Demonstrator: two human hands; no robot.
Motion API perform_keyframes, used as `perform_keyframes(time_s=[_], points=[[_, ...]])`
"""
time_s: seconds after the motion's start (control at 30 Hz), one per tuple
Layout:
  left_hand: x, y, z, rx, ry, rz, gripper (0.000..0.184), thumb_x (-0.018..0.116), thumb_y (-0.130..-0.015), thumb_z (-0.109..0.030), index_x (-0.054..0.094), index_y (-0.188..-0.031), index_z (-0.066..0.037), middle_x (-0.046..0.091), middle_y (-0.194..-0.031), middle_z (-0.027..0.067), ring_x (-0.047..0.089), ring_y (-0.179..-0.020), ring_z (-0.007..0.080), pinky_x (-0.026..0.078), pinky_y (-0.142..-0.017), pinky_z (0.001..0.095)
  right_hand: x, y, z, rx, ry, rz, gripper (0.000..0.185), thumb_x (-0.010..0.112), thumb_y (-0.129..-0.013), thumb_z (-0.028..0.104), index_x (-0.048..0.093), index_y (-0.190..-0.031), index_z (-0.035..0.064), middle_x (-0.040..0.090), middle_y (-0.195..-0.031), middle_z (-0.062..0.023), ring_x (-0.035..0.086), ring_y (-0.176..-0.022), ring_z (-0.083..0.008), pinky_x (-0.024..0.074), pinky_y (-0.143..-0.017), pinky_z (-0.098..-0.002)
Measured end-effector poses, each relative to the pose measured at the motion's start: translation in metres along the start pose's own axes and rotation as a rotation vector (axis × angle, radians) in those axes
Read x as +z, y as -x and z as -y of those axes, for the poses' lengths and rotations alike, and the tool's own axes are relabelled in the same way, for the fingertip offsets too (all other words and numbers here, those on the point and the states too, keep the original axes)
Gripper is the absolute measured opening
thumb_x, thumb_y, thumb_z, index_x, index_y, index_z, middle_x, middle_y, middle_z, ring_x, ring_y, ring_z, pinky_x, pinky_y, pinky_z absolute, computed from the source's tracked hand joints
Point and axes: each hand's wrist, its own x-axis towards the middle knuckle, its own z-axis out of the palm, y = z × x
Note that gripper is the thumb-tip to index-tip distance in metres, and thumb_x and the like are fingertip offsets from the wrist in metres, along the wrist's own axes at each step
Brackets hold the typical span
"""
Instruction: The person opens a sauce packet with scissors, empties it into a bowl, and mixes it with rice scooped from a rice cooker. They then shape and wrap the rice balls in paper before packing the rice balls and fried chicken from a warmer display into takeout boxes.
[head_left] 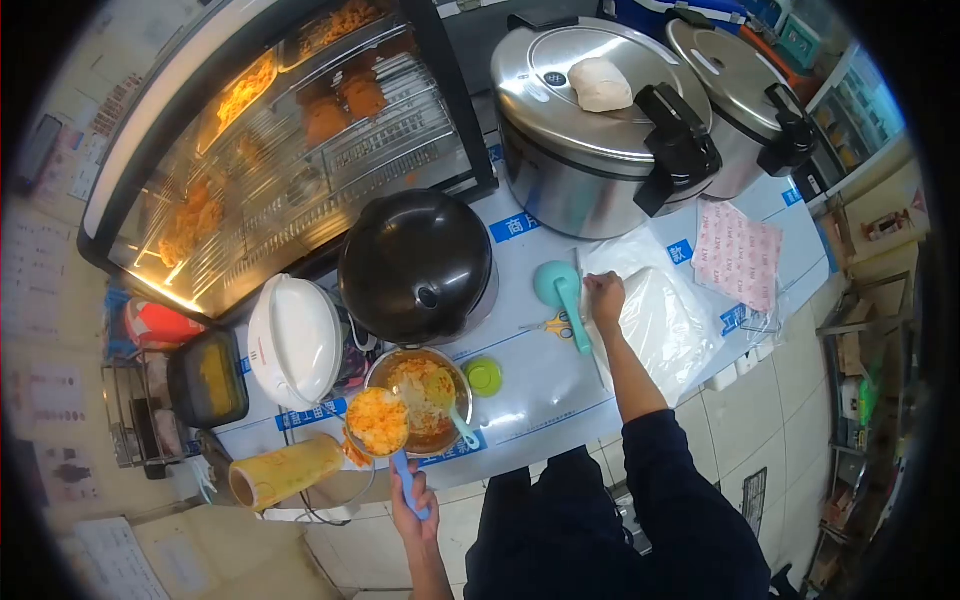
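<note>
My left hand (415, 508) is wrapped round the blue handle of a ladle (408, 482). Orange rice (377, 424) heaps up in the ladle's bowl, beside the near left rim of a metal bowl (467, 392). That bowl contains more orange food and a spoon with a pale teal handle (464, 428). My right hand (605, 298) is closed, fingers pinched at the left edge of a stack of clear plastic bags (665, 315). Just left of it lie a teal ladle (568, 300) and yellow-handled scissors (556, 325).
A black-lidded pot (415, 265) and white lidded container (293, 340) stand behind the bowl, with a green cup (484, 376) beside it. Large steel cookers (575, 180) and a lit food display case (390, 150) line the back. A yellowish film roll (290, 472) lies front left.
</note>
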Motion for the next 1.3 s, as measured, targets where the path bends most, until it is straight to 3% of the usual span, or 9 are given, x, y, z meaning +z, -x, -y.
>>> perform_keyframes(time_s=[0.27, 0.47, 0.73, 0.8, 0.93, 1.0, 1.07, 1.2, 1.3], points=[[0.003, 0.011, 0.052, 0.002, -0.010, -0.074, 0.034, 0.044, -0.099, -0.016, 0.042, -0.133, -0.012, 0.044, -0.103, 0.0085, 0.038, -0.065, 0.0065, 0.036, -0.044, 0.0152, 0.008, -0.012, 0.007, -0.002, -0.158, -0.007, 0.019, 0.071, -0.082, 0.018, 0.070, -0.092, 0.0021, 0.064, -0.083, -0.0141, 0.061, -0.076, -0.0291, 0.0486, -0.069, -0.0372], [0.017, 0.017, 0.070, 0.003, 0.027, -0.069, 0.036, 0.044, -0.098, -0.012, 0.040, -0.134, -0.011, 0.043, -0.103, 0.0082, 0.037, -0.065, 0.0070, 0.035, -0.044, 0.0152, 0.006, -0.006, 0.000, 0.272, -0.378, 0.185, 0.027, 0.071, -0.084, 0.023, 0.069, -0.100, 0.0011, 0.068, -0.086, -0.0159, 0.064, -0.072, -0.0172, 0.0495, -0.061, -0.0290], [0.015, 0.021, 0.067, 0.009, 0.015, -0.014, 0.034, 0.045, -0.099, -0.017, 0.042, -0.133, -0.014, 0.045, -0.104, 0.0095, 0.039, -0.066, 0.0076, 0.036, -0.043, 0.0153, -0.013, -0.025, -0.025, 0.664, -1.240, 0.290, 0.024, 0.063, -0.092, 0.029, 0.066, -0.093, 0.0049, 0.062, -0.079, 0.0016, 0.054, -0.073, -0.0070, 0.0434, -0.068, -0.0191], [0.017, 0.021, 0.067, 0.014, -0.007, -0.028, 0.033, 0.045, -0.099, -0.017, 0.042, -0.132, -0.014, 0.045, -0.103, 0.0100, 0.040, -0.066, 0.0078, 0.035, -0.043, 0.0150, -0.046, -0.039, 0.017, 0.746, -1.364, 0.199, 0.023, 0.061, -0.094, 0.031, 0.061, -0.090, 0.0079, 0.054, -0.075, 0.0035, 0.048, -0.070, -0.0059, 0.0412, -0.067, -0.0192], [0.019, 0.022, 0.064, 0.004, 0.000, -0.036, 0.033, 0.045, -0.099, -0.016, 0.043, -0.131, -0.014, 0.045, -0.103, 0.0102, 0.040, -0.066, 0.0080, 0.035, -0.043, 0.0149, -0.080, -0.038, 0.040, 0.616, -1.513, 0.353, 0.015, 0.062, -0.093, 0.021, 0.062, -0.090, 0.0064, 0.053, -0.076, 0.0029, 0.049, -0.072, -0.0080, 0.0418, -0.072, -0.0250], [0.019, 0.023, 0.062, -0.011, -0.023, -0.024, 0.033, 0.045, -0.099, -0.016, 0.042, -0.132, -0.014, 0.045, -0.104, 0.0103, 0.040, -0.065, 0.0078, 0.035, -0.043, 0.0149, -0.129, -0.025, 0.096, 0.113, -1.043, 0.534, 0.004, 0.068, -0.084, 0.009, 0.065, -0.082, 0.0079, 0.058, -0.089, 0.0011, 0.057, -0.087, -0.0139, 0.0439, -0.080, -0.0263], [0.020, 0.024, 0.059, -0.014, -0.021, -0.018, 0.034, 0.045, -0.099, -0.016, 0.040, -0.133, -0.014, 0.045, -0.104, 0.0104, 0.040, -0.065, 0.0077, 0.035, -0.042, 0.0149, -0.186, -0.001, 0.164, -0.515, -0.493, 0.611, 0.008, 0.072, -0.075, 0.009, 0.064, -0.073, 0.0100, 0.057, -0.108, -0.0034, 0.052, -0.109, -0.0218, 0.0398, -0.097, -0.0401], [0.027, 0.030, 0.052, -0.026, -0.046, 0.039, 0.037, 0.041, -0.100, -0.017, 0.037, -0.137, -0.012, 0.042, -0.102, 0.0075, 0.037, -0.064, 0.0055, 0.034, -0.042, 0.0141, -0.179, 0.068, 0.182, -0.826, -0.112, 1.089, 0.012, 0.075, -0.067, 0.015, 0.064, -0.073, 0.0152, 0.042, -0.139, -0.0117, 0.025, -0.140, -0.0353, 0.0124, -0.106, -0.0705], [0.028, 0.032, 0.046, -0.045, -0.068, 0.082, 0.038, 0.042, -0.100, -0.017, 0.034, -0.137, -0.012, 0.042, -0.102, 0.0079, 0.038, -0.064, 0.0058, 0.034, -0.041, 0.0141, -0.130, 0.141, 0.133, -0.899, 0.102, 1.324, 0.015, 0.074, -0.070, 0.024, 0.063, -0.073, 0.0151, 0.038, -0.143, -0.0122, 0.021, -0.141, -0.0363, 0.0116, -0.105, -0.0733]])
